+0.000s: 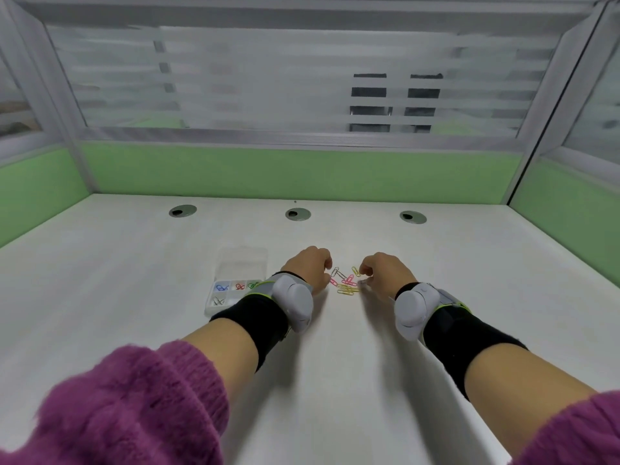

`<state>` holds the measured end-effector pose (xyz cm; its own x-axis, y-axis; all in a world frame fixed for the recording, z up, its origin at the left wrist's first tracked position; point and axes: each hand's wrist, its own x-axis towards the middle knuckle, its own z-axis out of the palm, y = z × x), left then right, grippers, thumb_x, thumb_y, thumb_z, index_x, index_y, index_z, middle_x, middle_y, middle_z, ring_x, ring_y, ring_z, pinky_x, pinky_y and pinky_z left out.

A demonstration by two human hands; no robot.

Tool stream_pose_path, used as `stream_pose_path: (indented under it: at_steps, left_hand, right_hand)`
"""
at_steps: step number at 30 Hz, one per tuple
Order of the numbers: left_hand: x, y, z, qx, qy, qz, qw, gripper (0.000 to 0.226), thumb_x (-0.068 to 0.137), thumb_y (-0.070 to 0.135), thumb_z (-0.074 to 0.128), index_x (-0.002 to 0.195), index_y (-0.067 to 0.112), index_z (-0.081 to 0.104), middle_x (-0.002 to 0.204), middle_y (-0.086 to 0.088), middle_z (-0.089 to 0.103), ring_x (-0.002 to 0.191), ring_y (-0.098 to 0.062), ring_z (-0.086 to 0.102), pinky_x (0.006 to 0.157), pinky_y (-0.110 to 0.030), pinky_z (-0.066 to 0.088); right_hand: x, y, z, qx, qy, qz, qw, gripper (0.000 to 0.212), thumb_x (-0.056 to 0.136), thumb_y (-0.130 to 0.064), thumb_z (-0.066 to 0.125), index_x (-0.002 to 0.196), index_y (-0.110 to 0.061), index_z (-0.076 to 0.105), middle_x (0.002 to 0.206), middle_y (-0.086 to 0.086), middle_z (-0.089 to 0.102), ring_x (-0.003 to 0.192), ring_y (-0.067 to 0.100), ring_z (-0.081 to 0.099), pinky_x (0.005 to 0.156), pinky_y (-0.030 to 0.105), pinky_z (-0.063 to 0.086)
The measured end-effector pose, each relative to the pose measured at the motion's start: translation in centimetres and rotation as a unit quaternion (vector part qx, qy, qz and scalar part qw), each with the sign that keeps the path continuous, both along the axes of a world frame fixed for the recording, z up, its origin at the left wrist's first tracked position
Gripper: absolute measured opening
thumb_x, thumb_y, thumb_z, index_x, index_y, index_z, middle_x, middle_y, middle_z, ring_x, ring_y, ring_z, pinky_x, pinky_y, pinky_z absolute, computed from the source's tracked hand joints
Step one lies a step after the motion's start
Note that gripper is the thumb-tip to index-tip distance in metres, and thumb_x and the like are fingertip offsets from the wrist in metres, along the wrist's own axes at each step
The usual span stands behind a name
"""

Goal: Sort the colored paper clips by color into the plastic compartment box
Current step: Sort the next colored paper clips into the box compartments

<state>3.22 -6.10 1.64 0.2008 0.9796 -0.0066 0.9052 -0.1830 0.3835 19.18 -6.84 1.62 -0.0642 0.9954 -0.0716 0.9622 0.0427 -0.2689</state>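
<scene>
On the white table (134, 297) the loose paper clips (345, 285) lie in a small heap about midway between the left and right edges, well away from the far edge. The heap holds yellow, pink and grey clips. The left hand (308, 266) is at the left side of the heap and the right hand (385, 273) at the right side, both with the fingers curled down toward the clips. I cannot tell if the left hand holds a clip. A pale clip (363, 282) lies just at the thumb of the right hand, but I cannot tell if it is pinched. The plastic compartment box (214, 310) stands just beside the left wrist, toward the left edge, with its clear lid (243, 265) open toward the far edge. In its compartments there are blue clips (221, 287), red clips (240, 286), green clips (253, 284) and, in the nearer row, grey clips (218, 301). Both wrists carry a grey device (295, 302) on a black band, and the sleeves (134, 404) are purple and fluffy.
</scene>
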Motion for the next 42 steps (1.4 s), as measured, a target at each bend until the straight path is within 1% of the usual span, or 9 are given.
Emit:
stream_pose_path:
  at_steps: [4, 10, 20, 25, 30, 34, 39, 42]
  left_hand:
    - [0.9, 1.0, -0.3, -0.003, 0.010, -0.005, 1.000, 0.026, 0.089, 0.015, 0.054, 0.115, 0.012, 0.060, 0.123, -0.008, 0.057, 0.111, -0.027, 0.058, 0.093, -0.036, 0.048]
    - [1.5, 2.0, -0.7, 0.000, 0.026, -0.007, 1.000, 0.026, 0.090, 0.015, 0.053, 0.116, 0.013, 0.059, 0.123, -0.007, 0.058, 0.111, -0.028, 0.058, 0.092, -0.037, 0.048]
    - [2.2, 3.0, -1.2, -0.021, 0.049, -0.005, 0.999, 0.034, 0.089, 0.019, 0.058, 0.122, 0.012, 0.056, 0.128, -0.008, 0.055, 0.115, -0.029, 0.056, 0.093, -0.036, 0.046]
    - [2.3, 3.4, -1.0, -0.020, 0.046, -0.026, 0.998, 0.027, 0.087, 0.015, 0.062, 0.114, 0.012, 0.063, 0.123, -0.007, 0.059, 0.111, -0.027, 0.059, 0.088, -0.034, 0.047]
    - [2.5, 3.6, -0.7, -0.024, 0.050, -0.037, 0.998, 0.023, 0.085, 0.011, 0.063, 0.108, 0.012, 0.065, 0.119, -0.006, 0.063, 0.109, -0.027, 0.059, 0.085, -0.030, 0.046]
    - [2.7, 3.8, -0.6, -0.035, 0.049, -0.042, 0.997, 0.022, 0.085, 0.007, 0.062, 0.106, 0.010, 0.066, 0.116, -0.007, 0.066, 0.108, -0.027, 0.061, 0.081, -0.027, 0.043]
    - [2.9, 3.9, -0.5, -0.049, 0.044, -0.044, 0.997, 0.021, 0.085, 0.003, 0.058, 0.103, 0.010, 0.067, 0.109, -0.007, 0.072, 0.105, -0.027, 0.064, 0.079, -0.026, 0.044]
    - [3.0, 3.8, -0.6, -0.048, 0.048, -0.043, 0.997, 0.021, 0.086, 0.003, 0.057, 0.103, 0.010, 0.067, 0.111, -0.007, 0.071, 0.105, -0.027, 0.064, 0.079, -0.027, 0.045]
  right_hand:
    - [0.4, 0.6, -0.6, -0.003, -0.001, -0.002, 1.000, 0.031, 0.091, -0.004, 0.049, 0.118, -0.011, 0.063, 0.127, 0.010, 0.059, 0.118, 0.028, 0.056, 0.095, 0.035, 0.046]
    - [0.5, 0.7, -0.8, 0.001, -0.010, 0.004, 1.000, 0.028, 0.092, -0.004, 0.048, 0.115, -0.009, 0.065, 0.124, 0.012, 0.060, 0.115, 0.030, 0.057, 0.091, 0.035, 0.048]
    - [0.4, 1.0, -0.1, -0.019, -0.016, 0.008, 1.000, 0.028, 0.092, -0.002, 0.046, 0.113, -0.004, 0.065, 0.121, 0.014, 0.065, 0.113, 0.031, 0.060, 0.094, 0.034, 0.050]
    - [0.4, 1.1, -0.1, -0.020, -0.013, 0.005, 1.000, 0.028, 0.092, -0.002, 0.047, 0.112, -0.004, 0.066, 0.120, 0.015, 0.066, 0.111, 0.032, 0.061, 0.093, 0.034, 0.051]
    - [0.4, 1.2, -0.2, -0.020, -0.012, 0.003, 1.000, 0.029, 0.091, -0.001, 0.046, 0.113, -0.002, 0.064, 0.120, 0.017, 0.065, 0.111, 0.034, 0.061, 0.093, 0.035, 0.050]
    - [0.4, 1.3, -0.3, -0.018, -0.010, 0.003, 1.000, 0.028, 0.091, -0.001, 0.046, 0.113, -0.001, 0.064, 0.120, 0.017, 0.065, 0.111, 0.035, 0.061, 0.094, 0.036, 0.050]
    - [0.4, 1.3, -0.4, -0.019, -0.008, 0.001, 1.000, 0.029, 0.090, 0.000, 0.047, 0.112, -0.001, 0.064, 0.119, 0.018, 0.065, 0.110, 0.036, 0.061, 0.094, 0.036, 0.051]
    - [0.4, 1.4, -0.4, -0.019, -0.008, 0.000, 1.000, 0.028, 0.090, 0.001, 0.046, 0.112, 0.000, 0.064, 0.118, 0.018, 0.065, 0.109, 0.036, 0.062, 0.094, 0.037, 0.052]
